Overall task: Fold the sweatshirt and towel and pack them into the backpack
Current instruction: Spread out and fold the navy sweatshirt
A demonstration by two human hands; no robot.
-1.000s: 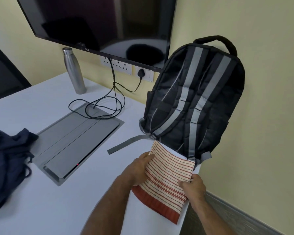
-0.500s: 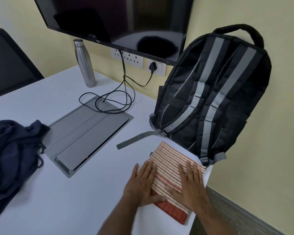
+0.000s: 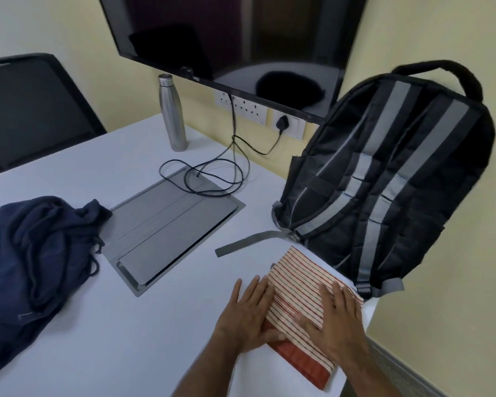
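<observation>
Both hands flat, palms down, fingers spread, gripping nothing; left hand (image 3: 248,313) lies half on the white table (image 3: 126,333), its fingertips and thumb overlapping the near-left edge of the folded towel (image 3: 301,285); right hand (image 3: 334,319) rests fully on top of the towel, pressing it down.
Towel: cream with thin red stripes, solid red band at the near end; folded to a narrow rectangle, lying at the table's right edge near the corner; far end touches or nearly touches the base of the backpack (image 3: 390,179).
Sweatshirt (image 3: 32,262): navy, unfolded, bunched in a heap at the left of the table, well apart from the towel; drawcords trail from its right side.
Grey flip-up cable box lid (image 3: 169,227) set flush in the tabletop between sweatshirt and backpack; one sweatshirt corner lies at its left edge.
Backpack: black with grey straps, upright, strap side facing the camera, leaning on the yellow wall; one loose grey strap (image 3: 246,242) trails across the table toward the lid; whether its zip is open cannot be told from this side.
Black cable (image 3: 212,181) coiled on the far end of the lid, running up to a wall plug (image 3: 282,123).
Steel bottle (image 3: 172,110) upright near the wall; wall-mounted screen (image 3: 226,32) above it; black chair (image 3: 32,107) at far left.
</observation>
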